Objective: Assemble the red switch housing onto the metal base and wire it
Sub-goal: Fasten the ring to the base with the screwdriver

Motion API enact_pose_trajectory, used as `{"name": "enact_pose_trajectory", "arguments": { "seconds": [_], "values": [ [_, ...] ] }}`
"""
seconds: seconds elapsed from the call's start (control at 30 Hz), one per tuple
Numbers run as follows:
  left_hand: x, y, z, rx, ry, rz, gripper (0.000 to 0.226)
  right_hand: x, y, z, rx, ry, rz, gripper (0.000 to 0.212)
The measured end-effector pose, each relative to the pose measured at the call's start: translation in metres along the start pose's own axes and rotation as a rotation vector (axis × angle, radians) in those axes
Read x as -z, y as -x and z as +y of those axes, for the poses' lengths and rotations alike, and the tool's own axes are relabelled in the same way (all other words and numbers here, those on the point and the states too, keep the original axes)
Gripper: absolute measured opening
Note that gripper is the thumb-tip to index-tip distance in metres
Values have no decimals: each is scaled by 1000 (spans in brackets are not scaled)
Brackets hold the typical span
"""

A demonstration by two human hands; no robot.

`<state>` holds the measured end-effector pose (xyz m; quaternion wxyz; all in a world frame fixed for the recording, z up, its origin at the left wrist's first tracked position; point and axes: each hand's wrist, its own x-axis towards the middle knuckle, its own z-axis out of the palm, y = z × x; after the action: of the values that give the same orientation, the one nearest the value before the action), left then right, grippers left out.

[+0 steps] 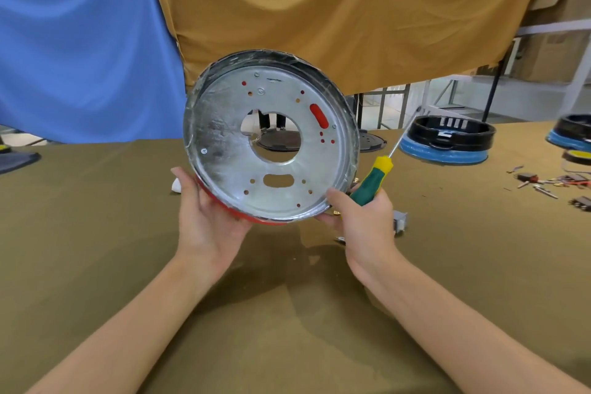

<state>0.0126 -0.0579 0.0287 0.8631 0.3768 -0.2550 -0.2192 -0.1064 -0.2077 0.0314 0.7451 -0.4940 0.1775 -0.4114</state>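
My left hand [204, 221] is spread nearly flat, fingers [187, 184] straight up the lower-left rim of the metal base [224, 137], so it props the base more than it grips it. My right hand [361, 217] does two jobs: the thumb presses the lower-right rim while the other fingers curl round the green handle of the screwdriver [371, 184], whose shaft slants up and away to the right.

The base is up off the bench [96, 233], tilted on edge with its flat face toward me. The red housing [243, 213] sits behind it, showing as a red strip under the lower rim and through the slot and small holes.

The risk, I judge, is the hold. Neither hand closes round the rim, so if my right shifts to aim the screwdriver, the base could swing or slip down between my palms. I cannot see anything fastening the housing, so it may slide out of line with the holes. The blade tip could also scrape the face. Small parts [399, 221] lie under my right hand, where a drop would land.
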Motion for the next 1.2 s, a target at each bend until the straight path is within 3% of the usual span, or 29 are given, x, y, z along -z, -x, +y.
{"name": "enact_pose_trajectory", "arguments": {
  "seconds": [0.2, 0.3, 0.4, 0.5, 0.57, 0.67, 0.93, 1.1, 1.2],
  "values": [
    [-10, 7, -18, 109, -279, -150, 118, 0, -3, 10, -62, -52, 31, 38],
    [-11, 7, -24, 35, -343, -127, 90, -2, -2, 14, -43, 30, -11, 39],
    [-4, -1, -21, 50, -240, 46, 58, -2, 0, 10, -20, 189, -105, 18],
    [9, -7, -11, 118, -105, 178, 43, 9, -8, -8, 11, 333, -36, 31],
    [17, -8, -9, 149, -82, 200, 40, 23, -20, -28, 29, 404, -32, 24],
    [21, -9, -10, 184, -55, 204, 33, 47, -39, -56, -30, 564, -153, 14],
    [23, -14, -13, 215, -72, 154, 37, 78, -60, -77, -14, 1130, -176, 23],
    [26, -15, -13, 207, -73, 153, 34, 76, -40, -61, -60, 1390, -404, 38],
    [27, -15, -14, 209, -93, 129, 36, 77, -38, -56, 50, 1445, -333, 31]
  ]
}}
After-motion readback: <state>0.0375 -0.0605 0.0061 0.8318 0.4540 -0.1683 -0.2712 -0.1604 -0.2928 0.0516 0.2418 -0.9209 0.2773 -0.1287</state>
